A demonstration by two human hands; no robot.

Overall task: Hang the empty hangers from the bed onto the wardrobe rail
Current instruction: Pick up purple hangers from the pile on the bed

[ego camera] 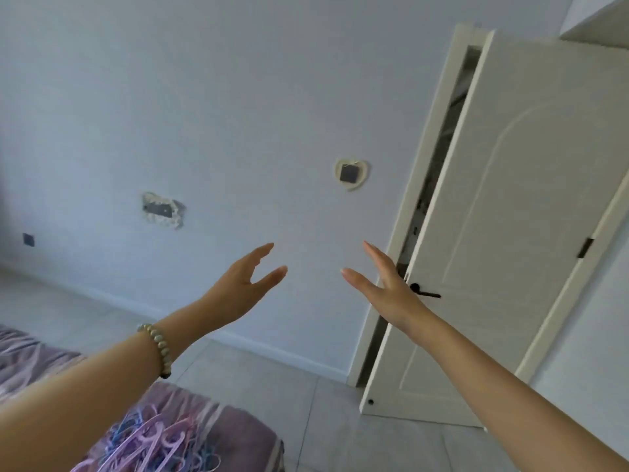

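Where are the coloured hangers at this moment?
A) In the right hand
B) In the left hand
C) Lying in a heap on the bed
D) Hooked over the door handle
C: the pink and blue hangers lie heaped on the bed, while the left hand and the right hand are both raised with straight fingers and hold nothing.

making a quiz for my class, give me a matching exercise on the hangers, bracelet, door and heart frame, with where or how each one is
Things:
1 hangers
2 bracelet
3 door
4 heart frame

Place or state:
a on the wall
b round the left wrist
c piled on the bed
d standing open

Pairs: 1-c, 2-b, 3-d, 4-a
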